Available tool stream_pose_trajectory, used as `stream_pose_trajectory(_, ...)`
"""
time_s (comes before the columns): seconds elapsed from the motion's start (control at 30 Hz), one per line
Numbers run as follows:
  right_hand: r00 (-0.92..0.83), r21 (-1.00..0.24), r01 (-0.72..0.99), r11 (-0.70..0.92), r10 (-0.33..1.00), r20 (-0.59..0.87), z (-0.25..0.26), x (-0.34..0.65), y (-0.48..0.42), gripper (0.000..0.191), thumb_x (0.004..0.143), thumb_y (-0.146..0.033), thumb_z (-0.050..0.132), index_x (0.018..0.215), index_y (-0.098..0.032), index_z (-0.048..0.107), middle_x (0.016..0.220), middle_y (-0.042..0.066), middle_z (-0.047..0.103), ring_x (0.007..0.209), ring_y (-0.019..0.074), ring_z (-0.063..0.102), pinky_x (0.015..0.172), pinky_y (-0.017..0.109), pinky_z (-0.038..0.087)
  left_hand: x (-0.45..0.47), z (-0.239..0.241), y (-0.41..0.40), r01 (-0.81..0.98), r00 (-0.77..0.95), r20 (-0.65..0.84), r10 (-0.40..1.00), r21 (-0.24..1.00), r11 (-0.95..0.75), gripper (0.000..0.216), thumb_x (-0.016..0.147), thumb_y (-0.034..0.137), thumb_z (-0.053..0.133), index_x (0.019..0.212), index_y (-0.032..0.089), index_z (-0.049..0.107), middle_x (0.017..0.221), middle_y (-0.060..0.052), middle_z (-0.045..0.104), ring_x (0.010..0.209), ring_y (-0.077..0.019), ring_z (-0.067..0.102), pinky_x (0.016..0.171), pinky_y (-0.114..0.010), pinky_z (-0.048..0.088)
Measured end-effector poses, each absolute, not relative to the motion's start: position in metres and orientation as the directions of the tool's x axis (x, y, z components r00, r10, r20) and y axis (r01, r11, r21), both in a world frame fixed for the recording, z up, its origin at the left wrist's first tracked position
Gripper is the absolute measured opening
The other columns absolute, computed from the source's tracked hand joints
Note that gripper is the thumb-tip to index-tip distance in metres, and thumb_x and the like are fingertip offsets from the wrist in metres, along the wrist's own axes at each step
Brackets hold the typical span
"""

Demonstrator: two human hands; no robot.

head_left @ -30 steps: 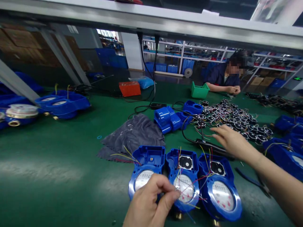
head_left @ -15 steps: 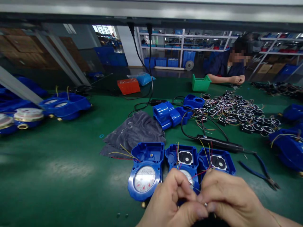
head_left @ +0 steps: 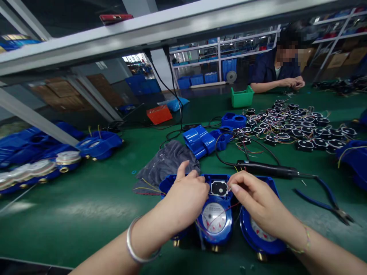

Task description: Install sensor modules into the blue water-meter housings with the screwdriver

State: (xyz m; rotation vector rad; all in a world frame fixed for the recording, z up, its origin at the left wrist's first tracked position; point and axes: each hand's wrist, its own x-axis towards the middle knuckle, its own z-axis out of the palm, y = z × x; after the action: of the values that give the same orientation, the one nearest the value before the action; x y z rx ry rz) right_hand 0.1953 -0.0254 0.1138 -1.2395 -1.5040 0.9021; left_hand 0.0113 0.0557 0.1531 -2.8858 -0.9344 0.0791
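Three blue water meters stand in a row before me. The middle meter (head_left: 214, 223) has a white dial and a black module (head_left: 219, 188) in its upper compartment; red and yellow wires cross its dial. My left hand (head_left: 183, 194) is over the left meter and the middle one's edge, one finger raised and the others curled; what they hold, if anything, is hidden. The fingertips of my right hand (head_left: 255, 198) pinch together at the module's right edge, on something too small to make out. The right meter (head_left: 262, 235) lies partly under that hand.
Blue-handled pliers (head_left: 329, 202) and a black electric screwdriver (head_left: 266, 169) lie to the right. Behind are a grey cloth (head_left: 169, 158), blue covers (head_left: 199, 140), many black wired modules (head_left: 298, 128) and a green bin (head_left: 242, 97). A co-worker (head_left: 275, 72) sits across the table.
My hands have parted from their shared pinch in front of the meters and moved forward over them. The view has tilted, and the middle meter's dial now shows.
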Motion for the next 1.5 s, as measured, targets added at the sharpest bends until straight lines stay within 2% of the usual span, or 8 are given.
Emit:
stream_pose_trajectory(0.1, -0.045, -0.936, 0.282, 0.21, 0.978, 0.206, 0.116, 0.198, -0.026, 0.016, 0.095, -0.028, 0.042, 0.091, -0.019, 0.055, 0.085, -0.002, 0.053, 0.077, 0.0086, 0.047, 0.07, 0.022, 0.037, 0.011, 0.158, 0.058, 0.605, 0.789, -0.059, 0.612, -0.098, -0.79, 0.015, 0.08, 0.014, 0.053, 0.068, 0.018, 0.062, 0.07, -0.001, 0.06, 0.077, -0.0212, 0.056, 0.101, -0.059, 0.021)
stream_pose_trajectory(0.23, -0.024, -0.936, 0.289, 0.2, 0.979, 0.202, 0.116, 0.199, -0.024, 0.015, 0.095, -0.027, 0.043, 0.09, -0.019, 0.054, 0.084, -0.002, 0.052, 0.076, 0.0091, 0.047, 0.069, 0.022, 0.036, 0.01, 0.154, 0.052, 0.688, 0.725, -0.049, 0.687, -0.004, -0.726, 0.02, 0.086, 0.016, 0.047, 0.076, 0.02, 0.064, 0.076, 0.0, 0.064, 0.079, -0.0177, 0.058, 0.1, -0.053, 0.024)
stream_pose_trajectory(0.5, -0.038, -0.952, 0.265, 0.155, 0.988, 0.15, 0.112, 0.197, -0.024, 0.021, 0.096, -0.033, 0.041, 0.09, -0.017, 0.054, 0.089, 0.002, 0.054, 0.082, 0.0124, 0.048, 0.073, 0.025, 0.037, 0.005, 0.129, 0.026, 0.757, 0.594, 0.163, 0.788, 0.218, -0.615, 0.02, 0.087, 0.013, 0.047, 0.09, 0.026, 0.062, 0.094, 0.007, 0.066, 0.089, -0.0153, 0.058, 0.104, -0.053, 0.019)
stream_pose_trajectory(0.6, -0.032, -0.954, 0.27, 0.127, 0.992, 0.123, 0.112, 0.197, -0.026, 0.023, 0.096, -0.035, 0.04, 0.09, -0.017, 0.054, 0.088, 0.002, 0.053, 0.079, 0.0121, 0.047, 0.072, 0.025, 0.036, 0.005, 0.119, 0.021, 0.753, 0.553, 0.244, 0.797, 0.264, -0.603, 0.018, 0.088, 0.013, 0.044, 0.088, 0.022, 0.059, 0.089, 0.004, 0.064, 0.087, -0.0158, 0.057, 0.104, -0.054, 0.019)
stream_pose_trajectory(0.77, -0.014, -0.955, 0.282, 0.09, 0.996, 0.09, 0.107, 0.199, -0.027, 0.027, 0.095, -0.041, 0.041, 0.095, -0.018, 0.055, 0.092, 0.002, 0.055, 0.085, 0.0136, 0.049, 0.076, 0.026, 0.037, 0.005, 0.114, 0.019, 0.74, 0.508, 0.359, 0.783, 0.283, -0.61, 0.019, 0.091, 0.011, 0.035, 0.085, 0.016, 0.052, 0.082, -0.002, 0.058, 0.082, -0.0164, 0.055, 0.104, -0.056, 0.021)
stream_pose_trajectory(0.93, 0.013, -0.95, 0.3, 0.081, 0.996, 0.088, 0.107, 0.202, -0.026, 0.027, 0.096, -0.042, 0.041, 0.095, -0.019, 0.056, 0.095, 0.002, 0.055, 0.089, 0.0134, 0.05, 0.08, 0.026, 0.038, 0.004, 0.112, 0.013, 0.689, 0.505, 0.431, 0.748, 0.32, -0.65, 0.018, 0.089, 0.007, 0.037, 0.089, 0.019, 0.051, 0.085, 0.001, 0.061, 0.083, -0.0139, 0.057, 0.107, -0.057, 0.015)
stream_pose_trajectory(1.17, -0.161, -0.778, 0.536, 0.327, 0.944, 0.287, 0.125, 0.195, 0.006, 0.014, 0.094, -0.023, 0.047, 0.094, -0.021, 0.06, 0.098, 0.002, 0.054, 0.092, 0.0108, 0.051, 0.083, 0.023, 0.041, 0.002, 0.094, 0.005, 0.635, 0.457, 0.546, 0.702, 0.352, -0.688, 0.021, 0.086, 0.003, 0.04, 0.096, 0.017, 0.052, 0.094, -0.001, 0.064, 0.092, -0.0148, 0.059, 0.109, -0.052, 0.018)
stream_pose_trajectory(1.5, -0.358, -0.655, 0.69, 0.31, 0.932, 0.064, 0.126, 0.186, 0.049, 0.016, 0.091, -0.023, 0.053, 0.095, -0.024, 0.068, 0.098, 0.001, 0.057, 0.09, 0.0139, 0.052, 0.082, 0.029, 0.041, -0.012, 0.072, 0.006, 0.571, 0.534, 0.593, 0.603, 0.274, -0.774, 0.024, 0.081, 0.003, 0.04, 0.095, 0.015, 0.055, 0.105, -0.005, 0.065, 0.104, -0.0178, 0.057, 0.113, -0.049, 0.013)
